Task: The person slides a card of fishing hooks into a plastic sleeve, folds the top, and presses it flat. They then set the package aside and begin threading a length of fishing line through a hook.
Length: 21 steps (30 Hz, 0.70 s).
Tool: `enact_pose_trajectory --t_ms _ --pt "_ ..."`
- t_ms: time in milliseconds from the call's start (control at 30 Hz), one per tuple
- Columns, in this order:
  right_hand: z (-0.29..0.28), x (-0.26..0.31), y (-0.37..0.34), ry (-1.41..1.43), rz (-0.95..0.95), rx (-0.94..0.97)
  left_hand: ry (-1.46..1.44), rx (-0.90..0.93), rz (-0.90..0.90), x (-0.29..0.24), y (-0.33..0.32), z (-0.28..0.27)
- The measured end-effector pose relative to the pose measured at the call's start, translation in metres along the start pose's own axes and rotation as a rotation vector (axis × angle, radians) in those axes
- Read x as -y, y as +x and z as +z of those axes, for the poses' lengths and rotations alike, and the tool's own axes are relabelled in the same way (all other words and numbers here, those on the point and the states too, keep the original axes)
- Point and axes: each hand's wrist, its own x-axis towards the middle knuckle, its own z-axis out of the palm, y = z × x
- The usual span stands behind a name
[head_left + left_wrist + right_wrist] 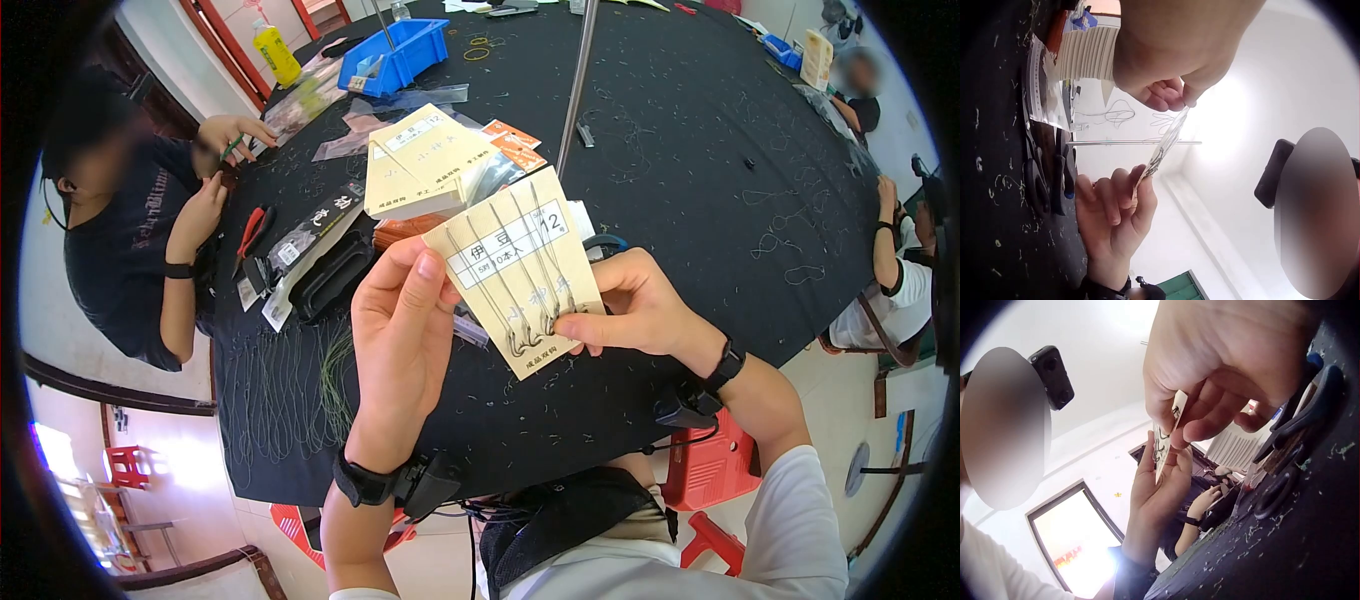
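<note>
A cream card of fishing hooks, printed with black characters and a 12, is held up tilted over the table. Several dark hooks on lines lie across its front, their bends near the bottom edge. My left hand pinches the card's left edge between thumb and fingers. On the lower right edge, my right hand grips it, thumb on the front close to the hook bends. Seen from the left wrist, the card is nearly edge-on between both hands. Behind it stands a stack of similar cards.
A blue bin sits at the back left, and red-handled pliers lie at the left. Green lines spread over the black tablecloth. A metal rod rises behind the card. Another person works at the left.
</note>
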Motion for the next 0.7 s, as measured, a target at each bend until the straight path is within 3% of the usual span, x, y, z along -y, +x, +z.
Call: enact_pose_trajectory --t_ms 700 --pt "-0.0003 -0.0006 -0.0003 0.005 -0.004 -0.008 0.058 -0.042 -0.012 -0.0007 0.0002 0.0053"
